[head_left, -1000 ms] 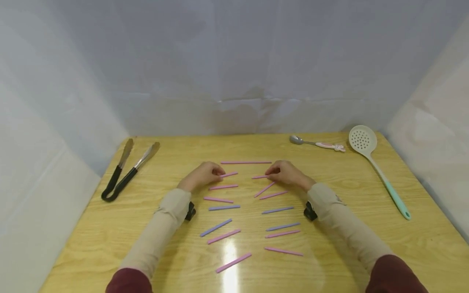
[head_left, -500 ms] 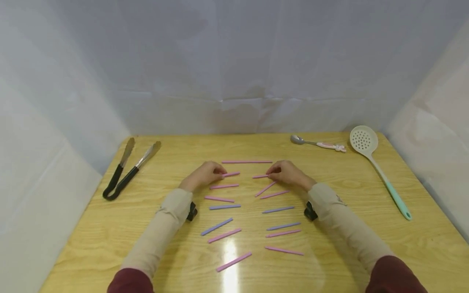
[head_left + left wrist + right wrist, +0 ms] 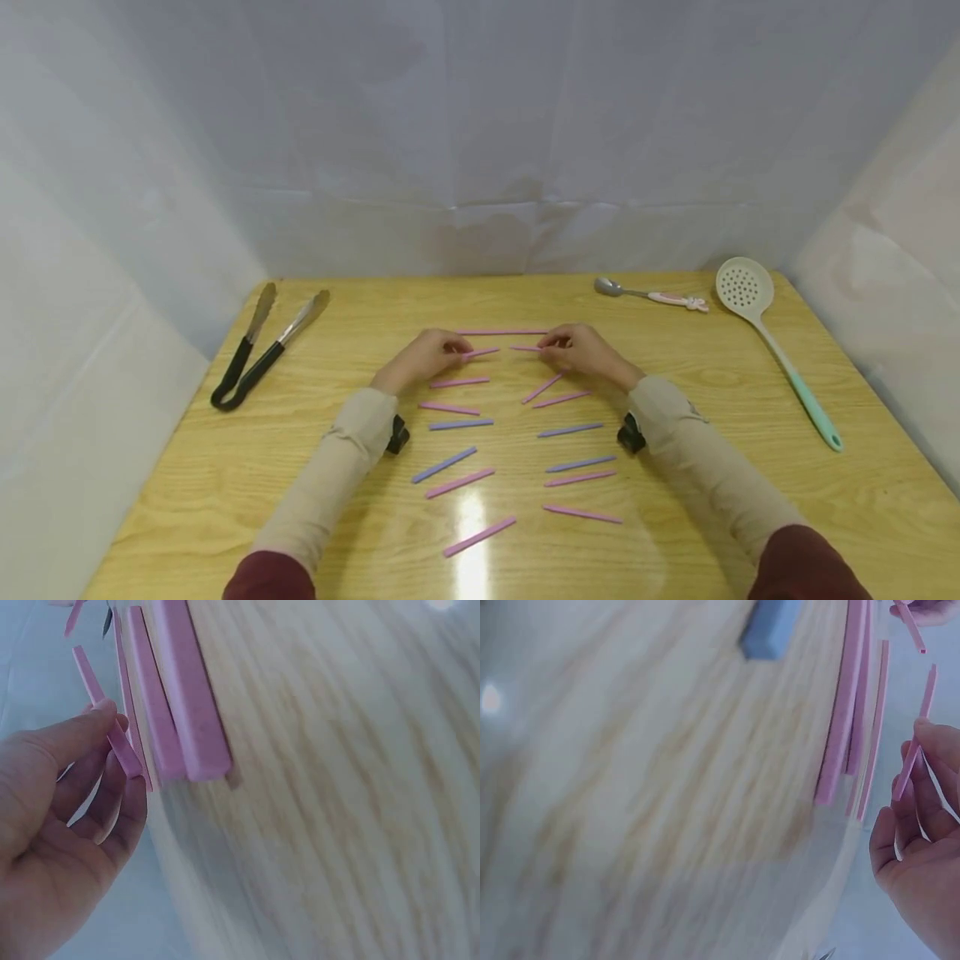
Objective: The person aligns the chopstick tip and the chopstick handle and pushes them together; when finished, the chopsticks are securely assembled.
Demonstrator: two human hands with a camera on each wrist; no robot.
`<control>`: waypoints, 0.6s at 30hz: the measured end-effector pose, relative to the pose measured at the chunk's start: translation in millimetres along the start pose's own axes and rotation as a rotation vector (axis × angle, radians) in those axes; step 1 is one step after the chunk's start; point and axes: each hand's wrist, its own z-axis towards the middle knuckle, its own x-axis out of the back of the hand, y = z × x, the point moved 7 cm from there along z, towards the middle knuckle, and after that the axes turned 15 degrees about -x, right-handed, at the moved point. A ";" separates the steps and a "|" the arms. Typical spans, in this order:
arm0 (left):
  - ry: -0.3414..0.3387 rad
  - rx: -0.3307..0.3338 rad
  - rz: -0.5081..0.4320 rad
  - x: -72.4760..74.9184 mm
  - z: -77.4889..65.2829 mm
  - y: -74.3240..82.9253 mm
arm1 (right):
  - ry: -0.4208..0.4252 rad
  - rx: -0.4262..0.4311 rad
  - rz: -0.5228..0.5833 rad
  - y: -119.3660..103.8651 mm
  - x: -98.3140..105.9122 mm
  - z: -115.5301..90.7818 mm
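In the head view my left hand [image 3: 433, 354] pinches a short pink stick [image 3: 483, 352] between thumb and fingers, its free end pointing right. Opposite, my right hand [image 3: 585, 350] pinches another short pink stick [image 3: 525, 348], whose tip points left. The two tips face each other with a small gap. Both wrist views show these sticks raised off the table. Just behind them lies a longer pink stick [image 3: 502, 332]. Nearer to me, short sticks lie in two columns, including a pink stick [image 3: 459, 382] on the left and a blue stick [image 3: 570, 430] on the right.
Black-handled metal tongs [image 3: 262, 354] lie spread at the left of the wooden table [image 3: 360, 533]. A small spoon [image 3: 648, 295] with a pink-and-white handle is at the back right, beside a slotted skimmer [image 3: 776, 350]. Pale sheeting [image 3: 480, 150] surrounds the back and sides.
Both hands have drawn closer together and slightly farther back, each carrying its pink stick, so the gap between the tips has narrowed. The other sticks lie as before.
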 end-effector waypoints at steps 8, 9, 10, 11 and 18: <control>0.017 -0.001 -0.023 -1.1 1.3 2.7 | 0.025 0.042 -0.037 -6.7 -3.2 2.7; 0.016 -0.003 -0.021 -1.1 1.8 3.2 | 0.026 0.044 -0.037 -7.1 -3.6 2.9; 0.016 -0.004 -0.022 -1.1 2.2 3.7 | 0.026 0.045 -0.039 -7.3 -4.0 3.0; 0.015 -0.003 -0.022 -1.1 2.5 4.2 | 0.026 0.046 -0.040 -7.4 -4.1 3.0; 0.021 -0.004 -0.027 -0.5 3.3 6.5 | 0.022 0.053 -0.028 -8.5 -4.2 2.7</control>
